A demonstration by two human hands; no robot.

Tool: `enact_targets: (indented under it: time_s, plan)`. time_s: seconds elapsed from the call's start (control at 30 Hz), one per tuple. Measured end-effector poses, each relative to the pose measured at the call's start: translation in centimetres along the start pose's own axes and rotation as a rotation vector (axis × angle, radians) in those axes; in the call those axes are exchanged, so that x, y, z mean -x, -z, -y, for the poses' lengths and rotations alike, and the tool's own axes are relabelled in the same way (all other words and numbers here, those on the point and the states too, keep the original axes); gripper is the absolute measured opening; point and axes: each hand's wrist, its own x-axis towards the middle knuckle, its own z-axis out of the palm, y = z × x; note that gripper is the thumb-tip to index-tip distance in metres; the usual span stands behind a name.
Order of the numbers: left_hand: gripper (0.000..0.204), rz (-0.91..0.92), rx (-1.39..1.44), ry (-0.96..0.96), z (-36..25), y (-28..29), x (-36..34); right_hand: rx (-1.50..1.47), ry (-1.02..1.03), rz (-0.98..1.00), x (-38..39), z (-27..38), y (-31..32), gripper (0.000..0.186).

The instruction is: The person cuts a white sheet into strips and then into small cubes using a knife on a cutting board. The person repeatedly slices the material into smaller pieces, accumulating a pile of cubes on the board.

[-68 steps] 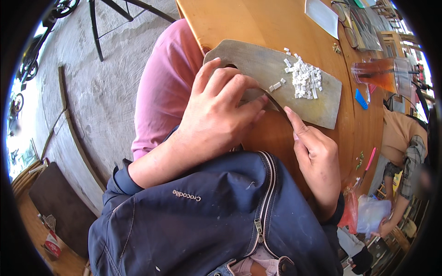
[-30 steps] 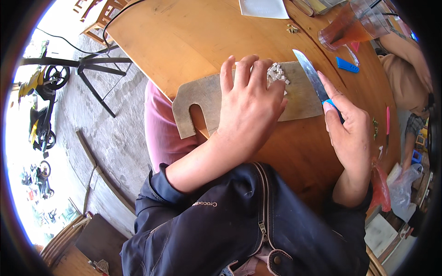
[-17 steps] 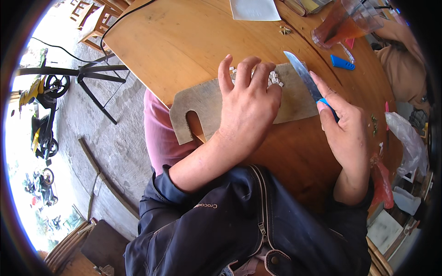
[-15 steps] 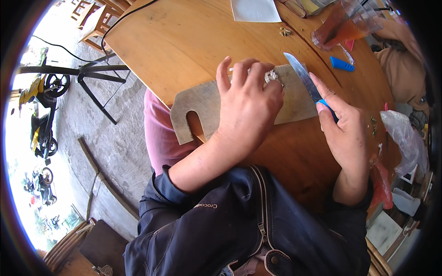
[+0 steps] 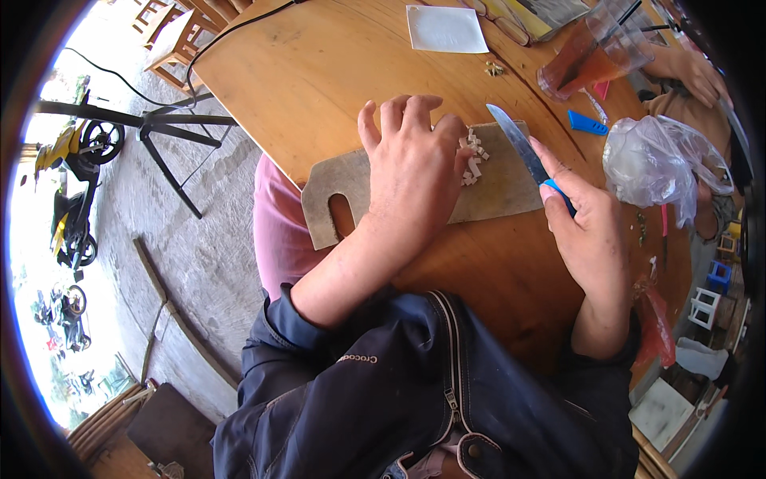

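Observation:
My left hand hovers over or rests on the thin grey-brown board, fingers bent and spread, above small white cut pieces. Whether its fingertips touch the pieces is hidden. My right hand grips a knife by its blue handle, forefinger extended along the blade, which slants over the board's right end. The board lies at the near edge of the wooden table, with a U-shaped notch at its left.
A glass of amber drink, white square paper and blue plastic piece lie beyond. A clear bag sits right; a red bag hangs nearer. A co-worker's hand shows far right. A black tripod stands left.
The clear bag has risen from the lower right to beside the board. Both my hands have shifted slightly left since half a second ago, the knife still in my right hand.

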Motion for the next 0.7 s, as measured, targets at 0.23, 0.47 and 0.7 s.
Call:
enact_targets:
  time_s: [0.23,0.47,0.7]
  plan:
    - [0.006,-0.06,0.354,0.041,0.8,1.5,-0.5,0.054,-0.086,0.061,-0.1,1.1,0.3,0.042]
    - [0.007,0.045,0.427,0.08,1.4,1.4,-0.4,0.022,0.05,0.028,0.0,-0.3,-0.6,0.042]
    - [0.01,0.043,0.405,0.08,1.4,2.0,-0.6,0.094,-0.016,0.05,-0.2,0.0,-0.1,0.046]
